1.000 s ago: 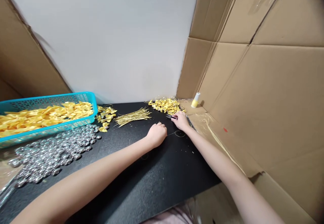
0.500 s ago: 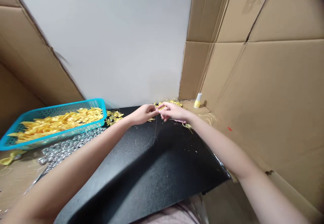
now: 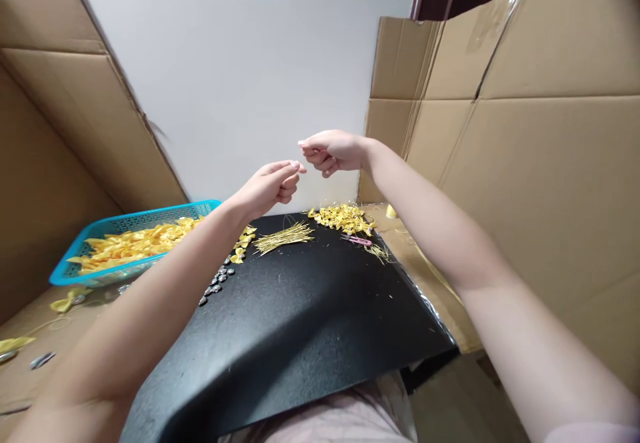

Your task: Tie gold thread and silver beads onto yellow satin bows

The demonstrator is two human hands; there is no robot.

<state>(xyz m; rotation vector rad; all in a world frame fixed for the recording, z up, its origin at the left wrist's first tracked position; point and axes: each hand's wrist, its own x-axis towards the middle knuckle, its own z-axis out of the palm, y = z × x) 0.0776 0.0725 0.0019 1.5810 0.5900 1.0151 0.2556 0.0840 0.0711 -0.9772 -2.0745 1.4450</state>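
Our left hand (image 3: 270,188) and right hand (image 3: 337,151) pinch, on what we can't tell. Slim pink-handled metal snips (image 3: 359,240) lie near, perhaps for easy reach.

Left grip (image 3: 275,184) aloft near right grip (image 3: 334,152), gold strands (image 3: 284,237), yellow bows (image 3: 343,219) below

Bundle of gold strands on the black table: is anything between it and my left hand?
Nothing visible stands between your left hand, raised above the table, and the gold strands; anything very fine might not show. Yellow bows lie just left of them.
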